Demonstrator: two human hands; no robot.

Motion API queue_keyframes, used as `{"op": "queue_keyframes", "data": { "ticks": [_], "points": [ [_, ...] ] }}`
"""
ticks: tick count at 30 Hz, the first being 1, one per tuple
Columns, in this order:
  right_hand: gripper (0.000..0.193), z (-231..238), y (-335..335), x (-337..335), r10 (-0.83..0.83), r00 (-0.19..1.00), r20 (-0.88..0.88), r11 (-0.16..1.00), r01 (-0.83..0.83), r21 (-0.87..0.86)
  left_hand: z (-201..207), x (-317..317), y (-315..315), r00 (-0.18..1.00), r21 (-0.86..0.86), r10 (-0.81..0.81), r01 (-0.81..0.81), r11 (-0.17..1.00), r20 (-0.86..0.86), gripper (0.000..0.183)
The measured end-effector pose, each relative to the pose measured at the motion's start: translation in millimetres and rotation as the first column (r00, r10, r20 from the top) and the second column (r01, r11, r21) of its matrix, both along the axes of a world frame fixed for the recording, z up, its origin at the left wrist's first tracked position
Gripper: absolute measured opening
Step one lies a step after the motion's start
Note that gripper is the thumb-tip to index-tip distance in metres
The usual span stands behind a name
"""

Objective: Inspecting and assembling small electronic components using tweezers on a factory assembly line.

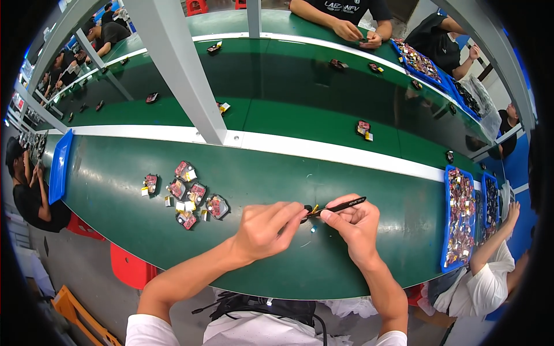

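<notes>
My left hand (267, 229) is closed, pinching a small black part (309, 208) with a bit of yellow on it, mostly hidden by my fingers. Slim black tweezers (350, 204) are gripped in my right hand (356, 229), their tips pointing left at that part. Both hands meet just above the green workbench (259, 173). A tiny blue-and-white piece (313, 229) lies on the bench below the tweezers. To the left of my hands sits a loose group of small housings (197, 193) with red circuit boards and white-yellow tabs.
Beyond a white rail (323, 151) runs a green conveyor belt (288, 109) carrying scattered housings. A grey post (179, 75) rises from the rail. Blue trays (447, 230) of parts stand at right, another blue tray (60, 167) at far left. Co-workers sit around; a red stool (130, 266) is below.
</notes>
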State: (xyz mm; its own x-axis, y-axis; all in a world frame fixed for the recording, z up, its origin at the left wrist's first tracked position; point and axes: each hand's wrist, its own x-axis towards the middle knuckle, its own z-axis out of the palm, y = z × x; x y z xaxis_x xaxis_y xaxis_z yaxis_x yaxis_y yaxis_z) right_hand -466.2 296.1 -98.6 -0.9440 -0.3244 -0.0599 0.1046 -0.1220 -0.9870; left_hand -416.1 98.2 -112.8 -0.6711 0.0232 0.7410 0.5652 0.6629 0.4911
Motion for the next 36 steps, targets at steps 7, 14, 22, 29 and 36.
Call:
{"op": "queue_keyframes", "data": {
  "ticks": [7,14,22,29,36],
  "points": [
    [0.014,-2,5,-2,0.022,0.998,-0.063,1.000,-0.022,0.000,2,4,5,0.959,0.344,-0.082,-0.017,0.939,0.270,0.011],
    [0.014,-2,5,2,0.002,0.988,-0.156,1.000,-0.003,-0.008,4,-3,-8,0.624,0.845,-0.641,-0.059,0.531,0.447,0.025],
    [0.013,-1,0,11,-0.051,0.864,-0.501,0.985,0.127,0.118,1,-6,-10,0.576,0.875,-0.704,-0.042,0.482,0.415,0.030],
    [0.015,-4,1,10,-0.022,0.763,-0.646,0.972,0.168,0.165,2,-7,-12,0.570,0.887,-0.717,-0.045,0.460,0.400,0.030],
    [0.014,-4,-3,11,-0.020,0.768,-0.640,0.976,0.153,0.153,3,-5,-11,0.563,0.876,-0.709,-0.059,0.478,0.425,0.027]
  ]
}}
